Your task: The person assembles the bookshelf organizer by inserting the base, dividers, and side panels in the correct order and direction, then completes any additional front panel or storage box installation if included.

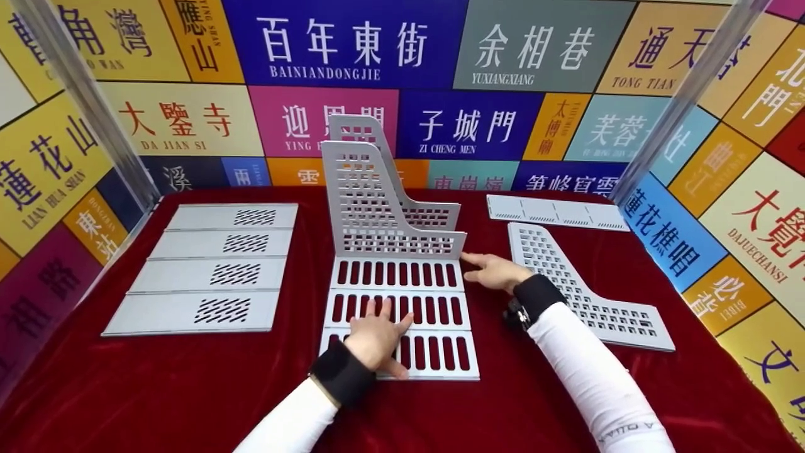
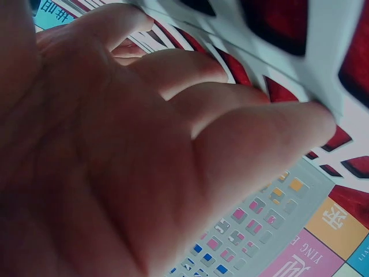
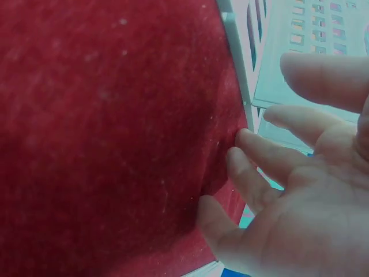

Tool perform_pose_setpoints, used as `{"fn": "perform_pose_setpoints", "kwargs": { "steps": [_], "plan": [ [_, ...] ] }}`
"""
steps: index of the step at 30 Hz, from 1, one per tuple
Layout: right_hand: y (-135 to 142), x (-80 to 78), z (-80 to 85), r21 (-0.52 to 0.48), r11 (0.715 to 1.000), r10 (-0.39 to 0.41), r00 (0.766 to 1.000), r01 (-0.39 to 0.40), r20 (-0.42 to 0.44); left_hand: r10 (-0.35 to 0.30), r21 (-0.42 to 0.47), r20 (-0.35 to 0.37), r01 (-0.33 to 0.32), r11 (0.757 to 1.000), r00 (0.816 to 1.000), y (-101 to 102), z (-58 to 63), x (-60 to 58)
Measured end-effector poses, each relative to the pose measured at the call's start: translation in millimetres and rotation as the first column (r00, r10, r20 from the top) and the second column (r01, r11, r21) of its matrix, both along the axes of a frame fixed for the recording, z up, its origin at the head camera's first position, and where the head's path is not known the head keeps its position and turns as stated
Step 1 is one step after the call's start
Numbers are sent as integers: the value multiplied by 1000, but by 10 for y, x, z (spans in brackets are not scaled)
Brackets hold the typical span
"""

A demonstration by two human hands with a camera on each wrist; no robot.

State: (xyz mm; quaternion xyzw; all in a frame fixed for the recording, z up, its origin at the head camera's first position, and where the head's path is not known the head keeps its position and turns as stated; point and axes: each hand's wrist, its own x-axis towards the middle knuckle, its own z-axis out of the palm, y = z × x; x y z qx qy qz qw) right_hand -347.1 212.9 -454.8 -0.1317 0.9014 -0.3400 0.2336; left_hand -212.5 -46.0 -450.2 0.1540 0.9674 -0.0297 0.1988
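Observation:
A row of grey slotted panels [image 1: 434,375] lies flat on the red cloth in the middle. My left hand [image 1: 376,333] rests palm down on the nearer panels, its fingers spread; the left wrist view shows fingertips on the slotted bars [image 2: 328,86]. At the far end of the row stands an upright L-shaped perforated panel [image 1: 371,202], with a second upright perforated panel [image 1: 434,206] behind it. My right hand [image 1: 494,272] is at the front upright panel's lower right corner, index finger extended to it. In the right wrist view the fingers [image 3: 265,150] are loosely straight near the panel edge.
To the left lies a joined set of grey panels [image 1: 163,296] with slanted slots. On the right lies another L-shaped perforated panel [image 1: 629,336], and behind it a narrow grey strip [image 1: 556,211]. Clear posts [image 1: 676,100] stand at the back corners before the patterned walls.

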Motion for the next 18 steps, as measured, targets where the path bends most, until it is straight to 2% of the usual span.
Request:
{"fn": "perform_pose_setpoints", "kwargs": {
  "steps": [2, 5, 8, 10, 11, 13, 16, 18],
  "plan": [
    [9, 10, 15, 39, 999, 33, 998, -31, -46, 5, 4, -5, -4, 1000, 1000, 4, 0, -8],
    [103, 44, 76, 137, 989, 83, 978, -57, -192, -5, 12, -13, 6, 1000, 1000, 24, 3, -15],
    [335, 105, 177, 190, 982, 56, 933, 13, -354, -12, 19, -9, 12, 1000, 1000, 43, 9, -13],
    [555, 178, 265, 213, 973, 1, 915, 93, -403, -12, 16, -2, 12, 1000, 1000, 41, 11, -8],
    [678, 224, 311, 225, 966, -28, 916, 128, -401, -7, 12, -2, 7, 1000, 1000, 36, 15, -8],
    [933, 321, 370, 264, 947, -80, 931, 183, -356, -1, 5, -3, 1, 1000, 1000, 21, 15, -11],
    [1281, 441, 350, 361, 912, -112, 966, 193, -234, 0, -1, 2, 0, 1000, 1000, -7, 1, -11],
    [1428, 468, 290, 399, 899, -124, 979, 179, -162, -1, 3, 4, 1, 1000, 1000, -27, -6, -19]
  ]
}}
